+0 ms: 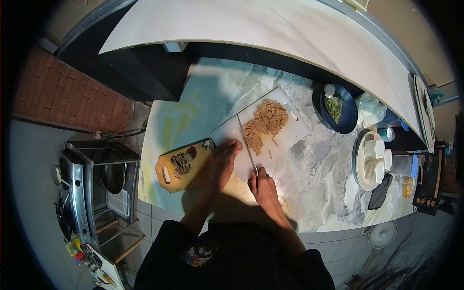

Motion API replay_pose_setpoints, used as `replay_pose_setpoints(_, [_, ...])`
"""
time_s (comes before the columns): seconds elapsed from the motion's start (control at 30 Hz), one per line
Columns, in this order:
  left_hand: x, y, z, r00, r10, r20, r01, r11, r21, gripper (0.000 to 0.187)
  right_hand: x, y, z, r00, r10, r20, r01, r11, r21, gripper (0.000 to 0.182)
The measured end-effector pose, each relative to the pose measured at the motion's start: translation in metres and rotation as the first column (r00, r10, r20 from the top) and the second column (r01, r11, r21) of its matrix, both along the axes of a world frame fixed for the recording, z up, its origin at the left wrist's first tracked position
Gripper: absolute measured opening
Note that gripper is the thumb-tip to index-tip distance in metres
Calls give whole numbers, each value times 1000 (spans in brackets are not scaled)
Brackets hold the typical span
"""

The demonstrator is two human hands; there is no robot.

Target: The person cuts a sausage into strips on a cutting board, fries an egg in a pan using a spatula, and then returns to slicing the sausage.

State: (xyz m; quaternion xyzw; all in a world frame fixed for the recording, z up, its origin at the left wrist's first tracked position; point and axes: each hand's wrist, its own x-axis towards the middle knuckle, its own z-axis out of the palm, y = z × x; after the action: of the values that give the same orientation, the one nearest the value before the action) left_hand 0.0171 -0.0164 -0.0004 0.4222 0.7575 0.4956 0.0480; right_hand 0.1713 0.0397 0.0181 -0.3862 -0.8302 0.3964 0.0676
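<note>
My right hand [264,187] is closed round the handle of a kitchen knife [247,141], whose long blade points away from me across a white cutting board [295,128]. Left of the blade, my left hand [225,159] rests at the board's near left part with its fingers bent together; anything under them is hidden. A heap of thin light-brown strips [270,117] lies to the right of the knife, and a few loose strips are scattered below it. On a wooden board [166,159] to the left lie dark greyish strips [181,165] and a rounded brown piece [191,153].
At the right back stands a dark blue bowl [349,116] with bagged greens [333,106]. Beyond it are a plastic bag [370,110] and a round tray [358,169] with white containers [374,149]. A raised shelf [270,29] overhangs the back. A metal stove [77,193] stands left.
</note>
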Motion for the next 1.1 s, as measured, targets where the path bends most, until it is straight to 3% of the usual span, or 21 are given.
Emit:
replay_pose_setpoints(0.27, [-2,2,-4,997,-26,-75,23,999,-44,24,-2,0,0,999,-1,-44,3,998,63,19])
replay_pose_setpoints(0.43, [-3,2,-9,993,-34,-116,28,998,-51,25,-7,-5,8,997,22,74,-27,998,61,23])
replay_pose_setpoints(0.6, [-2,1,-13,987,-30,-159,21,998,-54,24,-7,-8,3,996,22,81,-28,997,67,23])
replay_pose_setpoints(0.83, [-2,3,-9,997,-54,-51,50,996,-78,23,-10,-8,1,987,23,157,-39,994,98,26])
replay_pose_setpoints(0.9, [-3,2,-4,966,-78,-247,39,987,-159,24,-11,-7,-5,991,8,131,-23,993,119,27])
replay_pose_setpoints(1.1, [-1,3,-2,979,-50,-198,28,993,-111,26,-12,-5,-8,984,13,179,-41,988,152,28])
